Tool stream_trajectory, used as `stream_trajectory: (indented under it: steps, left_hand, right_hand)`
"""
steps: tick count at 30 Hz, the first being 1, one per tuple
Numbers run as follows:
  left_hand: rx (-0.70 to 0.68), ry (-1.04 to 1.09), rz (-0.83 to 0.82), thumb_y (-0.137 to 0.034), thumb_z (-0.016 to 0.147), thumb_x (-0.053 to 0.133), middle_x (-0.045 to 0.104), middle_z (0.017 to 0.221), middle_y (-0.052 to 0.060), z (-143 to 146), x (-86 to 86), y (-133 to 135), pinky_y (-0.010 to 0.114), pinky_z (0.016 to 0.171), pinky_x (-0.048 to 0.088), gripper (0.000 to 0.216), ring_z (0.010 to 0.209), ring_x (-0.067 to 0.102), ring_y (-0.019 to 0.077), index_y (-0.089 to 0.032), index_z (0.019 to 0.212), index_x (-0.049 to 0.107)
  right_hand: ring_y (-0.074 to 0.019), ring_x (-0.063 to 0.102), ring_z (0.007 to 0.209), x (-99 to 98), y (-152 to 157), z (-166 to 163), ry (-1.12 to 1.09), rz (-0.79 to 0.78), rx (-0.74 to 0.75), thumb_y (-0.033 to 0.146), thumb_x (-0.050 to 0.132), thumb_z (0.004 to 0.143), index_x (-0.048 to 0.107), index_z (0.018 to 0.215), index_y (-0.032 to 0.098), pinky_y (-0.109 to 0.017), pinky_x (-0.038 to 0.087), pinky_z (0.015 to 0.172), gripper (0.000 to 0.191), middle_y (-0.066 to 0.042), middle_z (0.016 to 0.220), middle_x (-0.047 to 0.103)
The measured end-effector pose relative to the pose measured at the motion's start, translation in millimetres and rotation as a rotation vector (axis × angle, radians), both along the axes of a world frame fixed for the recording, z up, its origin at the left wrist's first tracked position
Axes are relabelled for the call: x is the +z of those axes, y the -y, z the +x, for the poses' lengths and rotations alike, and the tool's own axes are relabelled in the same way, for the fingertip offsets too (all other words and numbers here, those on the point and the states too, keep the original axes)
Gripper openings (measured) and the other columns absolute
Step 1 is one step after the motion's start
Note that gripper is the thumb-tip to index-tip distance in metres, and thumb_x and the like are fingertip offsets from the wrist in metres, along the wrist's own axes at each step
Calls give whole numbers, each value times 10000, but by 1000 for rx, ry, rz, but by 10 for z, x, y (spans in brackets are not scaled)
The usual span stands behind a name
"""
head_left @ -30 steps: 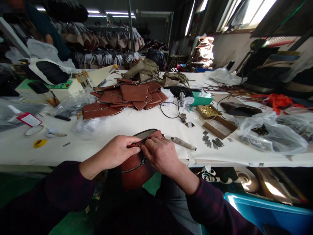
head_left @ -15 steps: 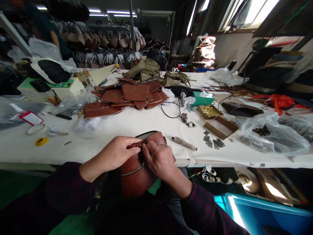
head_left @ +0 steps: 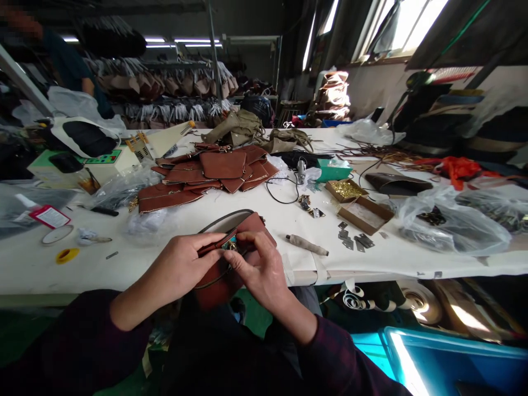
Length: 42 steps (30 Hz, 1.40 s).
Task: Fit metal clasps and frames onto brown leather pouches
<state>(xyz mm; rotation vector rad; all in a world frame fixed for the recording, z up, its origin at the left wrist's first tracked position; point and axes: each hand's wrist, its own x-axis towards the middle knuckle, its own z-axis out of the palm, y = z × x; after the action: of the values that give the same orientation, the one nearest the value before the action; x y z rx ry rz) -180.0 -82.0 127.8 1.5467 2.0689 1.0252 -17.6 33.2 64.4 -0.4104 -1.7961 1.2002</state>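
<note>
A brown leather bag (head_left: 218,283) with a zipper rests against the near table edge, its opening facing up. My left hand (head_left: 187,264) pinches the bag's rim between thumb and fingers. My right hand (head_left: 264,264) has its thumb and fingers closed at the same rim, around a small metal clasp (head_left: 231,243) with a bit of blue-green on it. The fingertips partly cover the clasp. To the right of the bag lies a cloth-wrapped rod (head_left: 307,245), and beyond it are several grey metal plates (head_left: 358,241).
Brown leather pieces (head_left: 225,165) are piled mid-table. Farther right sit a box of gold-coloured parts (head_left: 346,190), a second cardboard box (head_left: 366,215) and a plastic bag (head_left: 454,225). A yellow ring (head_left: 67,256) and a red-labelled bottle (head_left: 49,216) lie left. A person (head_left: 68,66) stands behind.
The bag's rim has turned, and a metal clasp with blue-green now shows between my hands. My right hand has gone from a closed fist to a thumb-and-finger hold; both hands sit slightly farther left.
</note>
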Motion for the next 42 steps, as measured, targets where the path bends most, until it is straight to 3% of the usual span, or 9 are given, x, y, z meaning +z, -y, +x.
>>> stream_trajectory:
  steps: [4, 10, 16, 20, 23, 26, 34, 37, 42]
  left_hand:
    - [126, -384, 170, -333, 1012, 576, 741, 1232, 78, 149, 32, 164, 360, 989, 605, 391, 1103, 738, 245, -227, 1346, 748]
    - [108, -410, -20, -335, 963, 614, 661, 1384, 132, 335, -97, 506, 376, 970, 644, 580, 1232, 713, 287, -186, 1520, 560]
    - [-86, -655, -241, -439, 876, 777, 736, 1340, 112, 435, 114, 754, 453, 944, 634, 720, 1116, 757, 328, -237, 1530, 554]
    - [-303, -848, -165, -465, 854, 836, 789, 1110, 108, 550, 174, 554, 602, 1224, 432, 746, 1065, 744, 332, -168, 1493, 592]
    - [-442, -872, -169, -699, 769, 849, 770, 954, 81, 641, -56, 348, 657, 1341, 201, 712, 1032, 718, 332, -164, 1226, 740]
    - [-528, -852, -187, -743, 708, 872, 753, 925, 71, 717, -409, 207, 657, 1347, 183, 647, 1031, 692, 331, -196, 1038, 763]
    - [-469, -684, -103, -548, 783, 893, 725, 1320, 180, 579, -1041, 34, 562, 1153, 530, 568, 1331, 608, 390, -143, 1154, 750]
    - [-446, -641, -75, -544, 803, 871, 652, 1496, 210, 477, -1228, 35, 540, 1224, 489, 659, 1448, 545, 390, -102, 1271, 727]
    - [-442, -646, -68, -563, 869, 782, 623, 1557, 197, 452, -1394, 64, 592, 1344, 301, 687, 1552, 450, 401, -93, 1363, 699]
  right_hand:
    - [-222, 711, 986, 80, 217, -160, -126, -354, 105, 428, 863, 885, 745, 1149, 222, -379, 577, 934, 355, -54, 1084, 766]
    - [-190, 684, 896, 22, 516, -206, -147, -598, 237, 378, 929, 775, 743, 1144, 238, -342, 573, 843, 437, -20, 1037, 737]
    - [-135, 596, 764, -107, 717, -136, -210, -906, 315, 232, 920, 681, 722, 991, 226, -273, 504, 740, 367, 42, 847, 666]
    - [-145, 622, 784, -348, 713, -9, -333, -1175, 325, 209, 835, 720, 762, 960, 198, -273, 505, 770, 251, 13, 854, 709]
    - [-144, 599, 715, -632, 644, 194, -331, -1320, 225, 215, 831, 707, 772, 967, 183, -258, 472, 674, 268, -5, 830, 729]
    - [-140, 577, 669, -918, 564, 391, -326, -1386, 117, 226, 867, 678, 772, 981, 177, -251, 438, 616, 321, -9, 806, 738]
    - [-141, 561, 632, -1255, 403, 454, -346, -1464, -85, 284, 959, 590, 699, 808, 177, -264, 445, 604, 356, 10, 716, 688]
    - [-146, 557, 633, -1303, 383, 434, -308, -1464, -108, 306, 949, 629, 685, 793, 182, -273, 446, 602, 335, 10, 714, 679]
    - [-141, 566, 662, -1351, 378, 438, -270, -1443, -112, 315, 925, 678, 671, 804, 181, -270, 451, 644, 314, 24, 719, 656]
